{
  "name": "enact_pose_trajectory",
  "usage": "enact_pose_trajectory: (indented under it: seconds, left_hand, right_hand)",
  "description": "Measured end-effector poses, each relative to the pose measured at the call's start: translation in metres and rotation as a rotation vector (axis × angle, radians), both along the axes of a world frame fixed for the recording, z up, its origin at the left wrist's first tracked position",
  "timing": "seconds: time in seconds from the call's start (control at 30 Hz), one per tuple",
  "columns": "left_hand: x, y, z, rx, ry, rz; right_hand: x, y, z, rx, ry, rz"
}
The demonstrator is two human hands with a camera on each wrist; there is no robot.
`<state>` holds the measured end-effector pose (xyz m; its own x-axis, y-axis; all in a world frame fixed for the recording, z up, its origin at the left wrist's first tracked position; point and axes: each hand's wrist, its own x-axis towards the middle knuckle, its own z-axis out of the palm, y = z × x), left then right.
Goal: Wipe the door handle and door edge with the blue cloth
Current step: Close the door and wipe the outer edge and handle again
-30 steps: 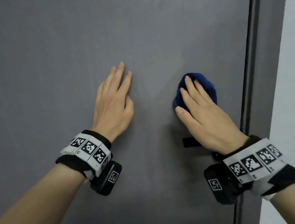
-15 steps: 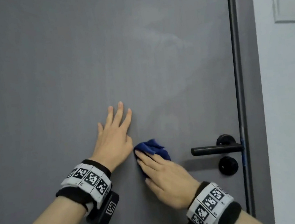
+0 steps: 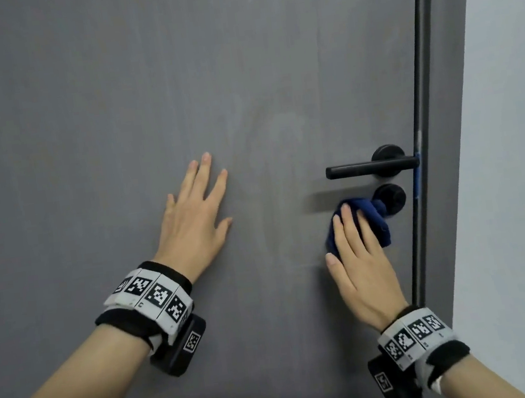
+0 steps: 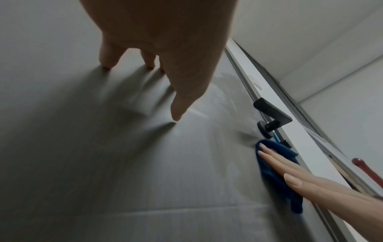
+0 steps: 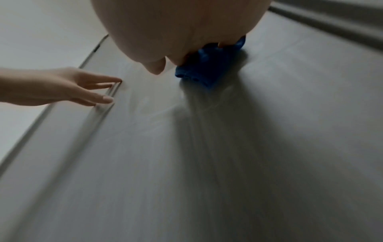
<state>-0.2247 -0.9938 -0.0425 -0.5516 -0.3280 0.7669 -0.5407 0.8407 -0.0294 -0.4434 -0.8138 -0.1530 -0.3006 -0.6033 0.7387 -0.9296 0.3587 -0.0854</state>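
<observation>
The left hand (image 3: 193,222) lies flat on the grey door (image 3: 110,101), its fingers (image 3: 203,173) straight and spread, the tips and thumb touching the panel; it holds nothing. In the left wrist view the fingertips (image 4: 176,114) press on the surface and cast long shadows across it.

The right hand (image 3: 360,266) lies with straight, relaxed fingers (image 3: 345,221) on the blue cloth (image 3: 374,218), pressing it flat against the door rather than curling round it. The thumb sticks out to the left, touching the door beside the cloth.

The blue cloth is dark blue, bunched and crumpled, with folds showing past the fingertips and along the right side of the hand. It sits just below the door handle (image 3: 371,167), and its upper corner touches or overlaps the round black lock knob (image 3: 393,197) under the handle. In the right wrist view the cloth (image 5: 207,70) bulges out from beneath the palm.

The door handle is a black, straight lever standing level, pointing left from a round rose; neither hand touches it. The door edge (image 3: 425,132) runs as a dark vertical strip just right of the handle and the cloth, apart from both hands. A pale wall (image 3: 515,167) lies beyond it. Faint streaks mark the door panel above the handle. Both wrists carry bands with black-and-white square markers.
</observation>
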Motion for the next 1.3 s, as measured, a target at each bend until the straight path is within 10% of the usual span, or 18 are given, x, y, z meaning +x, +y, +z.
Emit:
enact_pose_trajectory:
  seconds: [0.33,0.63,1.0,1.3]
  left_hand:
    - [0.02,-0.006,-0.046,-0.053,0.081,0.022]
    - [-0.054,0.05,-0.05,-0.059,0.052,-0.118]
    - [-0.087,0.101,-0.006,0.102,0.189,-0.5]
    - [-0.121,0.129,0.01,0.103,0.344,-0.482]
  right_hand:
    - [0.053,-0.055,-0.054,0.289,0.281,0.277]
    - [-0.076,0.072,-0.045,-0.027,0.133,-0.086]
    - [-0.095,0.087,-0.096,-0.078,0.068,0.192]
    - [-0.077,0.16,-0.018,-0.498,0.043,0.271]
